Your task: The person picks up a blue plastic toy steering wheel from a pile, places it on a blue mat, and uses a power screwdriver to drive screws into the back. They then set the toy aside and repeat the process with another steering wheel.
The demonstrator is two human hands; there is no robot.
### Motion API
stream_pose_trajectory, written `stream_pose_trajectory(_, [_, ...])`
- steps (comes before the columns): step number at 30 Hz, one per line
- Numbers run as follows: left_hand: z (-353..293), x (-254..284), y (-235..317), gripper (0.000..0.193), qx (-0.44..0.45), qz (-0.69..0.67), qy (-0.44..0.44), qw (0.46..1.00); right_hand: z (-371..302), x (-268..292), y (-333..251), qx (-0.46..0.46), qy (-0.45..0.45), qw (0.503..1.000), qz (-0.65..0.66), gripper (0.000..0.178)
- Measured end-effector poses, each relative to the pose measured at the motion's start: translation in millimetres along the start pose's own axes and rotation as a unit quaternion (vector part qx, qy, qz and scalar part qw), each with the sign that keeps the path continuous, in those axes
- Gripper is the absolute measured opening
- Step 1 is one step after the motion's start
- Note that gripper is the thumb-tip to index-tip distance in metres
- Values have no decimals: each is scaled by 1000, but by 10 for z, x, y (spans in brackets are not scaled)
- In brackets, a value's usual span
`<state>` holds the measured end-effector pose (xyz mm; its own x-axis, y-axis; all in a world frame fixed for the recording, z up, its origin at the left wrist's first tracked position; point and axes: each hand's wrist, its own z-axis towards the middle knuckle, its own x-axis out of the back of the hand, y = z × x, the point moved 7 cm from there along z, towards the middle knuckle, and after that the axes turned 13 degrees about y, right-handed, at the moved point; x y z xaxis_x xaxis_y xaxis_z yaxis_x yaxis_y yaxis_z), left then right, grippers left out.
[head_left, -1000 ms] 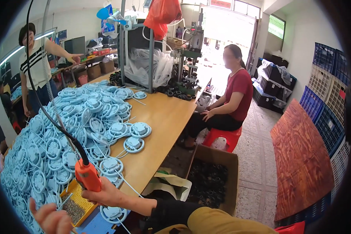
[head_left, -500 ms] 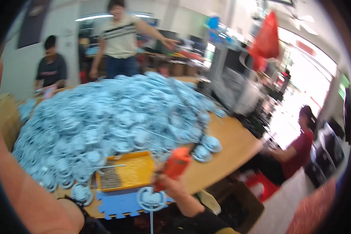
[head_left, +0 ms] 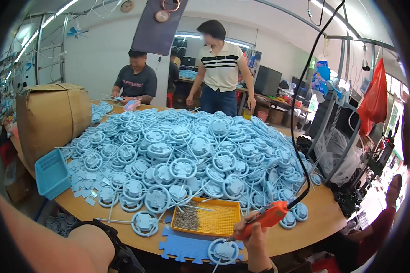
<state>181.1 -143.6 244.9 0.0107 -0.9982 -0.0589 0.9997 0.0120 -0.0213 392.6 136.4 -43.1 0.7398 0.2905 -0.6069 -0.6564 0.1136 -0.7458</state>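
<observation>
My right hand (head_left: 256,243) is closed around an orange electric screwdriver (head_left: 266,219) with a black cord running up from its back end. The driver's bit points down at a light blue wheel-shaped plastic part (head_left: 224,250) with a thin stem; whether it touches is too small to tell. That part lies on a blue foam mat (head_left: 180,245) at the table's near edge. Just behind the mat sits a yellow tray (head_left: 218,217) with many small metal screws (head_left: 187,219) on its left side. My bare left forearm (head_left: 45,239) crosses the lower left; its hand is out of view.
A large heap of similar blue wheel parts (head_left: 200,145) covers much of the wooden table (head_left: 321,214). Left stand a blue basket (head_left: 52,173) and a cardboard box (head_left: 54,120). One person (head_left: 136,82) sits across the table, another (head_left: 221,68) stands; a red-sleeved arm (head_left: 380,232) is at right.
The view has swung left, bringing the box and basket into sight. My right hand still holds the screwdriver over the wheel part. The standing person's outstretched arm has come down.
</observation>
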Motion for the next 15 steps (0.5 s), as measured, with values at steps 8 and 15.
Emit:
stream_pose_trajectory(8, [33, -65, -101, 72, -28, -52, 12, 998, 35, -37, -53, 1, -2, 1000, -1, 46])
stream_pose_trajectory(15, [-83, -154, -256, 68, -12, -114, 32, 993, 63, 74, -155, 44, 19, 996, -73, 51])
